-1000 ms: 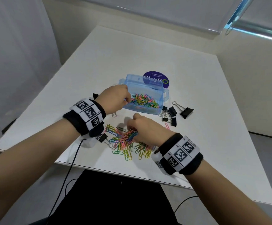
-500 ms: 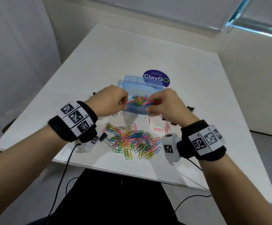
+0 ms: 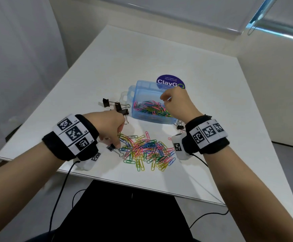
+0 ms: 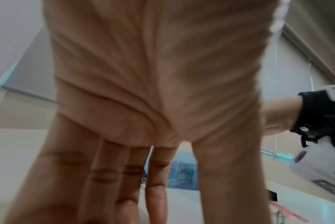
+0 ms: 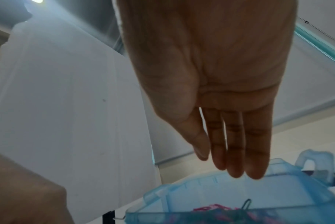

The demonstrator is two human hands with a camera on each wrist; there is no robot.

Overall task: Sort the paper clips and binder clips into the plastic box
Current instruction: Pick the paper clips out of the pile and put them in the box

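Head view: right hand [image 3: 176, 103], fingers straight, above plastic box [image 3: 143, 95]; left hand [image 3: 110, 126] seemingly released beside paper clips [image 3: 147, 149].

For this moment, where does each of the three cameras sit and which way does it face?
Head: worn on the head, facing down and forward at the white table; both forearms, left hand over the paper clip pile, right hand over the blue plastic box.
Left wrist: under the left palm, facing along straight fingers toward the box.
Right wrist: under the right palm, facing straight fingers above the box.
All share the box.
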